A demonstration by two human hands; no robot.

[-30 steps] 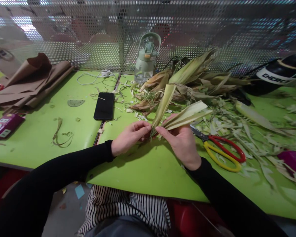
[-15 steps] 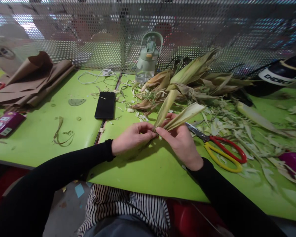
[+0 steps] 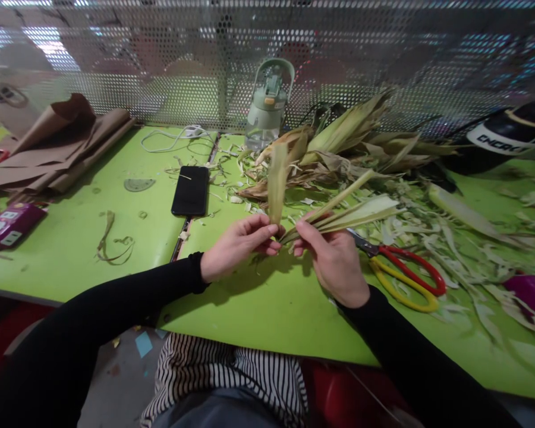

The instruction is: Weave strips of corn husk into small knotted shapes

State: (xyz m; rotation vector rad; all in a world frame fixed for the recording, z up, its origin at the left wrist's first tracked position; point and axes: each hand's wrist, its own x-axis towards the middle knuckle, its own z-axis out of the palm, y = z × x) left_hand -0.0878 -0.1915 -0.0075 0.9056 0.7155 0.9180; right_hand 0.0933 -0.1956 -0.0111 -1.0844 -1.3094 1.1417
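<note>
Between my two hands, over the green table (image 3: 249, 321), are pale strips of corn husk. My left hand (image 3: 238, 244) pinches the base of one husk strip (image 3: 277, 184) that stands upright. In my right hand (image 3: 334, 255) is a fan of husk strips (image 3: 361, 213) pointing right and away from me, their narrow ends reaching toward my left fingertips. Fingers partly hide where the strips meet. Scissors (image 3: 403, 276) with one red and one yellow handle lie just right of my right hand, their blade tips hidden behind it.
A pile of corn husks (image 3: 348, 137) and shreds (image 3: 410, 220) spreads behind and right. A bottle (image 3: 267, 107) stands at the back; a black phone (image 3: 190, 190), a protractor (image 3: 139, 184) and brown paper (image 3: 57, 148) lie left. A perforated metal screen (image 3: 182, 77) borders the table.
My hands have moved slightly apart, the right one shifting right. The husk strips have spread: one now stands upright at my left hand, the others lean farther right in my right hand.
</note>
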